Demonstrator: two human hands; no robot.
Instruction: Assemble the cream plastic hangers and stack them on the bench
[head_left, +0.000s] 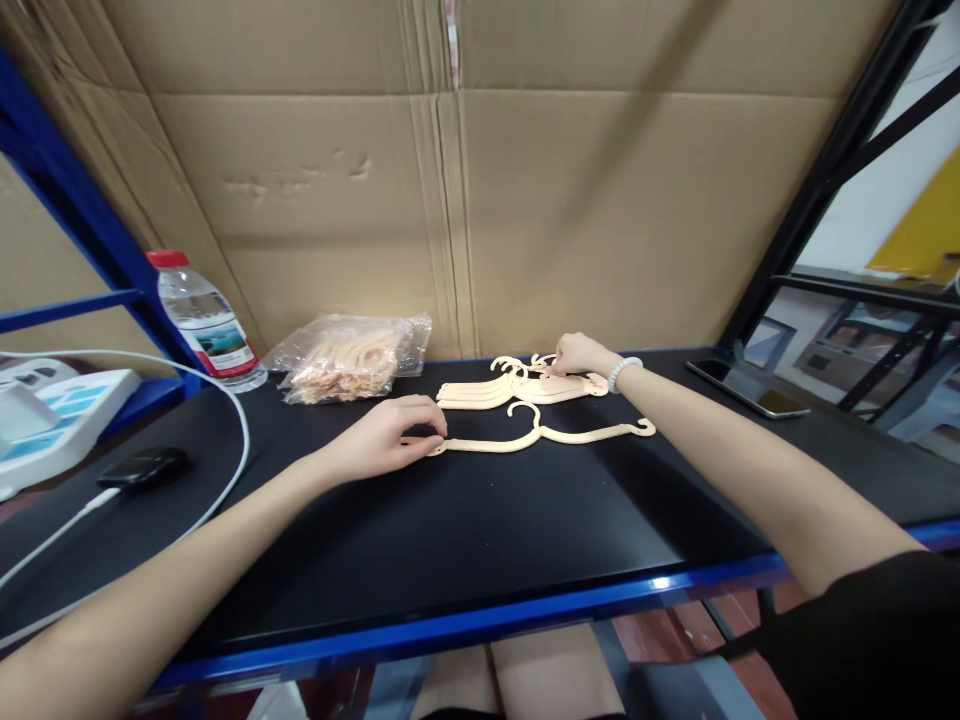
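Watching remotely, I see the single hanger (495, 446) on the table (487, 540); at its left end the left hand (384, 436) curls, pinching or not I cannot tell; behind this hanger the right hand (585, 354) covers part of the hanger row (476, 393), its grip hidden; the step seems arranging hangers; next move calls for untangled hooks.

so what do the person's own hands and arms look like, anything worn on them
Both the left hand and the right hand are ungloved. A pale, beaded-looking bracelet circles the right wrist, and a black sleeve covers the upper right arm. The left forearm shows no sleeve.
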